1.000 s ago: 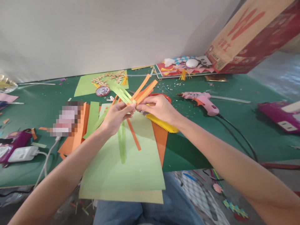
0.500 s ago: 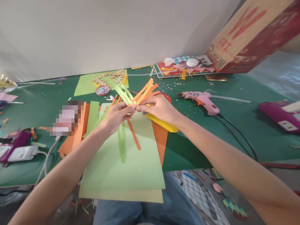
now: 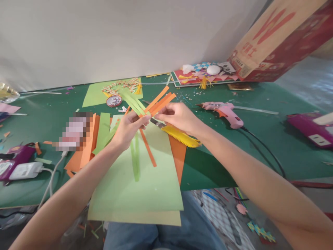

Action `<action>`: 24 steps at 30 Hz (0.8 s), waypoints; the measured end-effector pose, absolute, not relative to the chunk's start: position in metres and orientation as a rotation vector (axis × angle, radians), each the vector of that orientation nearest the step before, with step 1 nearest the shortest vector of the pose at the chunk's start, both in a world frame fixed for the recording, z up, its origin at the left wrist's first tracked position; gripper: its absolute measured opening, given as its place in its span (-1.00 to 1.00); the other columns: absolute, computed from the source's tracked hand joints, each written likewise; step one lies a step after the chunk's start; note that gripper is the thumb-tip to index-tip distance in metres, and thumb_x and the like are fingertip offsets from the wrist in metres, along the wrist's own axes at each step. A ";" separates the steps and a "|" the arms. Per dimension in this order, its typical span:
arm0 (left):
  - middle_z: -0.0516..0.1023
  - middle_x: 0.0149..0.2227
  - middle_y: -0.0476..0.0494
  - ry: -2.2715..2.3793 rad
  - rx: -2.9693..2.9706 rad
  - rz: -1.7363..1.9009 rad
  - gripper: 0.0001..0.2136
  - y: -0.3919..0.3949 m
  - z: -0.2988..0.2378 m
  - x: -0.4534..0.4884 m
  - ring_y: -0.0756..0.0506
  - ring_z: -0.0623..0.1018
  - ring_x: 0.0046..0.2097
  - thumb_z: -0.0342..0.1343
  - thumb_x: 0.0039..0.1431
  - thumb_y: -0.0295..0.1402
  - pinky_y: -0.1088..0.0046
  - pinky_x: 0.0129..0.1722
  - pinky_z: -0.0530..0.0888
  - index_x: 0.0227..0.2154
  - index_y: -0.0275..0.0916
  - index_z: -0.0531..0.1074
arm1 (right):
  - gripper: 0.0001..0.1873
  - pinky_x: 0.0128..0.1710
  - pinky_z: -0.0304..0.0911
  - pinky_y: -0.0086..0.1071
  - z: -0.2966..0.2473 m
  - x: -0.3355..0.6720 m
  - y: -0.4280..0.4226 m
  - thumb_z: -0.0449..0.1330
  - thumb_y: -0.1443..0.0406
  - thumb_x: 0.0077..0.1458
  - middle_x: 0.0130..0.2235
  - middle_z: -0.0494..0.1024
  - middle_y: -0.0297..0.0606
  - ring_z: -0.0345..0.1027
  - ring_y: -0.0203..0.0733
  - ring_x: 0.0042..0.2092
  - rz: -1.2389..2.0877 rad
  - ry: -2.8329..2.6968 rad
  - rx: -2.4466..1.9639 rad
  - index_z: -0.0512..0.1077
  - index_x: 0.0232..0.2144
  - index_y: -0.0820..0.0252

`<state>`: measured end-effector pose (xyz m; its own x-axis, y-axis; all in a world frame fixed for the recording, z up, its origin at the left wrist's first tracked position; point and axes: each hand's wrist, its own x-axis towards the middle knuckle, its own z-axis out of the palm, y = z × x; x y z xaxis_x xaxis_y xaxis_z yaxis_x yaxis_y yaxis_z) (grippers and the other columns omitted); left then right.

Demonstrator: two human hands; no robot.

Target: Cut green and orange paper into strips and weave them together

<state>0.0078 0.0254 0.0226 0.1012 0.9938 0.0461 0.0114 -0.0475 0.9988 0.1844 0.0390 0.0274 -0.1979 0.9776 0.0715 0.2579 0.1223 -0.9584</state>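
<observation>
My left hand (image 3: 130, 126) pinches green paper strips (image 3: 132, 100) and orange paper strips (image 3: 162, 102) where they cross. From that crossing the green ones fan to the upper left, the orange ones to the upper right. Closed on the lower edge of the orange strips are the fingertips of my right hand (image 3: 179, 116); their exact grip is partly hidden. Below the hands, a loose orange strip and green strips lie on a pale green paper sheet (image 3: 145, 194). A yellow-handled utility knife (image 3: 179, 134) rests beneath my right hand.
A pink glue gun (image 3: 226, 113) with a cord lies to the right. Orange paper sheets (image 3: 87, 149) and a pixelated object (image 3: 74, 132) are on the left. Behind stand a round lid of small bits (image 3: 113, 100) and a paper bag (image 3: 273, 38). Purple power strips (image 3: 20, 159) sit at the sides.
My right hand has shifted slightly right, its fingers lifting a little from the crossing. The orange strips now lie closer together, and the green ones have swung slightly left.
</observation>
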 end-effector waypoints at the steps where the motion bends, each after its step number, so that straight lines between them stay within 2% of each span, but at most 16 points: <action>1: 0.45 -0.54 0.00 1.131 1.326 1.173 -0.80 0.025 0.022 0.008 0.04 0.42 -0.45 0.30 -0.08 -0.27 0.48 -0.40 0.38 -0.55 -0.27 0.43 | -0.83 -0.47 0.18 -0.41 0.028 0.185 0.039 0.31 0.27 -0.06 -0.48 0.48 -0.30 0.29 -0.36 -0.49 1.250 -1.572 -1.200 0.43 -0.48 0.25; 5: 0.48 -0.54 -0.02 1.227 1.496 1.151 -0.78 0.025 0.019 0.007 0.01 0.45 -0.46 0.32 -0.09 -0.23 0.46 -0.44 0.38 -0.56 -0.25 0.46 | -0.85 -0.48 0.19 -0.42 0.027 0.185 0.039 0.30 0.27 -0.08 -0.48 0.51 -0.29 0.34 -0.35 -0.48 1.484 -1.500 -1.026 0.48 -0.46 0.26; 12: 0.54 -0.51 -0.05 1.379 1.659 1.068 -0.81 0.023 0.015 0.006 -0.05 0.50 -0.44 0.29 -0.04 -0.22 0.44 -0.45 0.41 -0.55 -0.24 0.51 | -0.85 -0.46 0.21 -0.39 0.020 0.182 0.039 0.35 0.26 -0.14 -0.50 0.54 -0.26 0.35 -0.32 -0.48 1.424 -1.487 -1.033 0.50 -0.54 0.25; 19: 0.60 -0.39 -0.13 1.203 1.557 0.982 -0.82 0.021 0.018 0.008 -0.11 0.58 -0.31 0.25 -0.04 -0.29 0.43 -0.37 0.48 -0.39 -0.28 0.48 | -0.79 -0.49 0.25 -0.38 0.021 0.179 0.037 0.34 0.23 -0.12 -0.55 0.51 -0.27 0.35 -0.33 -0.55 1.354 -1.411 -1.041 0.47 -0.60 0.26; 24: 0.61 -0.30 -0.11 0.926 1.210 0.980 -0.86 0.022 0.022 0.005 -0.08 0.60 -0.31 0.15 -0.05 -0.38 0.45 -0.35 0.48 -0.36 -0.25 0.45 | -0.77 -0.47 0.28 -0.37 0.024 0.184 0.036 0.34 0.15 -0.08 -0.48 0.54 -0.28 0.37 -0.29 -0.48 1.228 -1.468 -0.907 0.50 -0.50 0.20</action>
